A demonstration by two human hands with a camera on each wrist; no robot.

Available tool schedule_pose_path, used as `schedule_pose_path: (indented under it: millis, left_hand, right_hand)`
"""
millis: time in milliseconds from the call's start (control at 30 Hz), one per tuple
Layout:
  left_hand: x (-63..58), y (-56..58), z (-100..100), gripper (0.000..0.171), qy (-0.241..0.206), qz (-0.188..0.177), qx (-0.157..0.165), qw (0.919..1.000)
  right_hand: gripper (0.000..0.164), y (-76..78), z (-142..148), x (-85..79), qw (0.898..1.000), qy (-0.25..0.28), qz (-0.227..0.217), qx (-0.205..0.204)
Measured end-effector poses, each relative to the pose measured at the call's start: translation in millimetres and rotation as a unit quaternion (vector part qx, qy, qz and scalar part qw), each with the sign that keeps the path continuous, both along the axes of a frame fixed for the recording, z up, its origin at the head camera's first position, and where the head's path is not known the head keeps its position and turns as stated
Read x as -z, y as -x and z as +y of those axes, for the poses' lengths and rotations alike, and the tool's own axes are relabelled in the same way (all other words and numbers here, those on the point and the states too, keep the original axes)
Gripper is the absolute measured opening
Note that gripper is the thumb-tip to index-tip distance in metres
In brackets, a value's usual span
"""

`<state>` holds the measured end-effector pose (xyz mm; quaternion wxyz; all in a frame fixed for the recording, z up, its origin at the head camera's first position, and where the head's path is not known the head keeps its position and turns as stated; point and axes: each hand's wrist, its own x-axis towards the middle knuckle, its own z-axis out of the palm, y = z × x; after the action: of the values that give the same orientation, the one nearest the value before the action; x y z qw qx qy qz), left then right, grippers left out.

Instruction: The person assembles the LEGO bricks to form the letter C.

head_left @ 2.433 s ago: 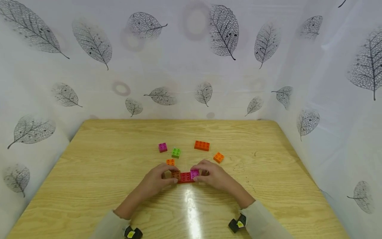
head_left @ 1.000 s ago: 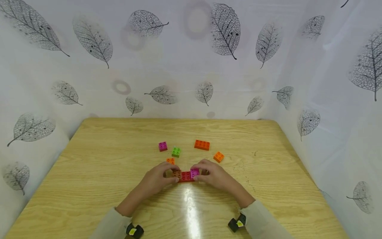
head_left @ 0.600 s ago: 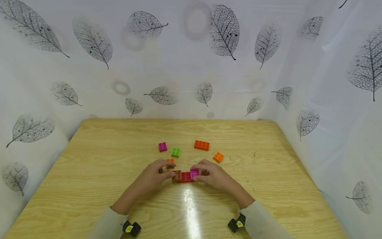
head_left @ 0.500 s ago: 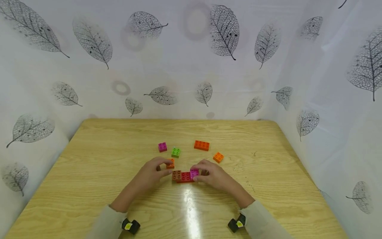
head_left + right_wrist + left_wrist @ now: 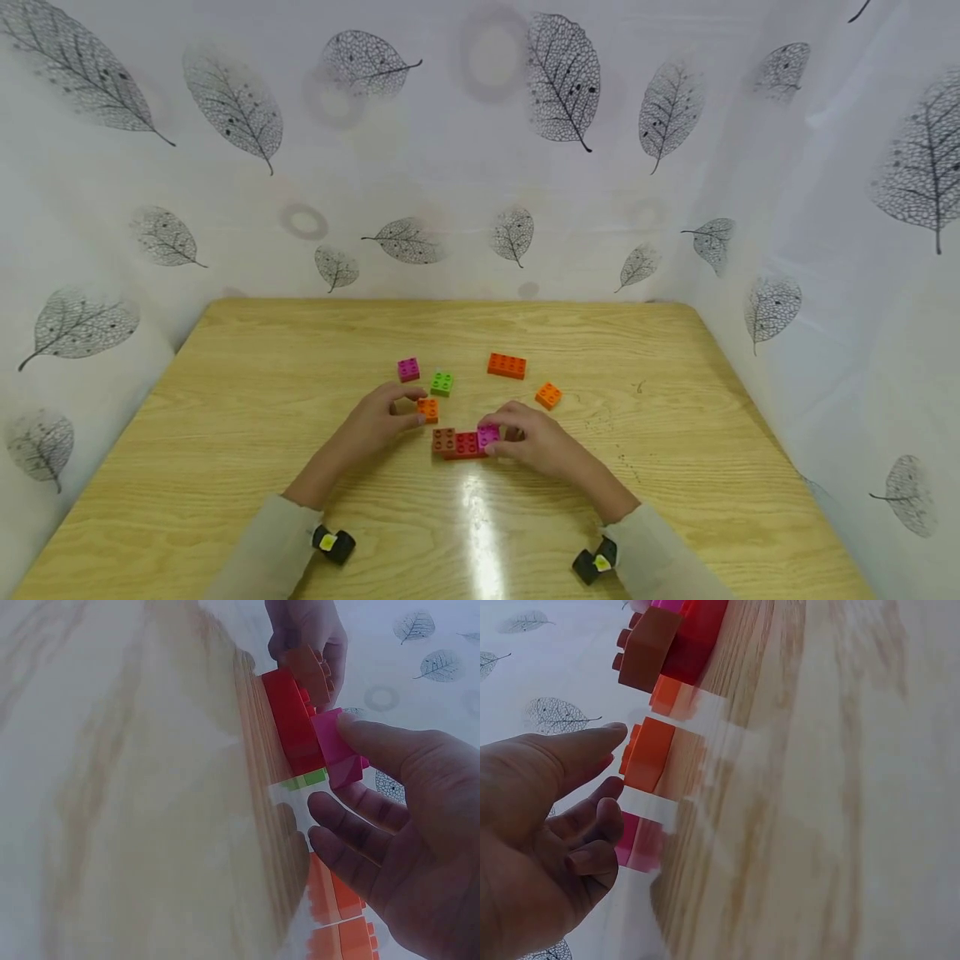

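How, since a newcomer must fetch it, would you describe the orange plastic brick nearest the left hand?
On the wood-grain table, find the left hand. Closest to it lies the small square orange plastic brick. Unlike its skewed orange twin beyond the right hand, it sits nearly straight.

- Head view: from above the near side of the table (image 5: 660, 433), facing forward and down, the farthest off; both far corners show.
- Left wrist view: low, close to the left hand (image 5: 529, 851), rolled sideways.
- Right wrist view: low, close to the right hand (image 5: 427, 832), rolled the opposite way.
- Both wrist views share the red brick (image 5: 292, 724) and brown brick (image 5: 651, 649).
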<state>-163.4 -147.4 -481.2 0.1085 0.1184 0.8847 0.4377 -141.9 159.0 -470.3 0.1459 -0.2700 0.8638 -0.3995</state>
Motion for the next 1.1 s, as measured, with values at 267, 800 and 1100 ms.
schedule_pose_path:
  millis: [267, 800, 1100]
  left_hand:
    - [4.0, 5.6, 2, 0.04, 0.008, 0.0, 0.008, 0.9999]
    - [5.1, 8.2, 3, 0.042, 0.018, -0.008, 0.008, 0.9998]
    - [-2.6, 2.2, 2, 0.042, -0.004, 0.001, 0.003, 1.0]
  right_hand:
    - [0.037, -0.6, -1, 0.9, 1.0, -0.001, 0.001, 0.004]
    - [0.037, -1.3, -1, 0.7, 1.0, 0.001, -0.004, 0.004]
    - [0.039, -0.3, -1, 0.7, 1.0, -0.004, 0.009, -0.002]
